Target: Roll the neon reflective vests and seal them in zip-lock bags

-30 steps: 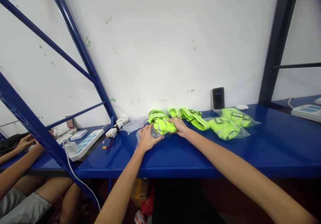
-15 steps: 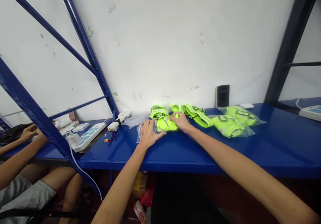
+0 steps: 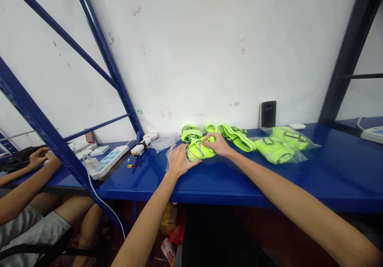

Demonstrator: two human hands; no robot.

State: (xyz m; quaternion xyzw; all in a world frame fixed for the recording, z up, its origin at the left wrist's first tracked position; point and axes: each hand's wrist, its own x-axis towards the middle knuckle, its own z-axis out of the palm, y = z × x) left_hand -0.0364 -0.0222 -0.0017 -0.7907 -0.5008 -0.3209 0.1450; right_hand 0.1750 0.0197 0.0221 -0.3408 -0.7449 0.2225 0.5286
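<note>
A workshop, by the look of its blue metal workbench (image 3: pixel 239 183), power strip (image 3: pixel 110 162) and scuffed wall (image 3: pixel 185 59).

The person's slender left forearm (image 3: pixel 151 219) and slender right forearm (image 3: pixel 284 197) were bare, each tapering evenly along its length. The bare left hand (image 3: pixel 178 160) and bare right hand (image 3: pixel 220 145) had slim fingers (image 3: pixel 213 135), with nails too small to make out. Between the forearms, a black shape (image 3: pixel 215 235) was too dark to tell as clothing or shadow.

- Wall (image 3: pixel 191 51): bright, evenly lit.
- Bench (image 3: pixel 239 179): faint glare near front edge; deep shadow beneath, consistent with overhead light.
- Dark post (image 3: pixel 341 55), bench's right end: slanted by wide-angle distortion, slightly soft.
</note>
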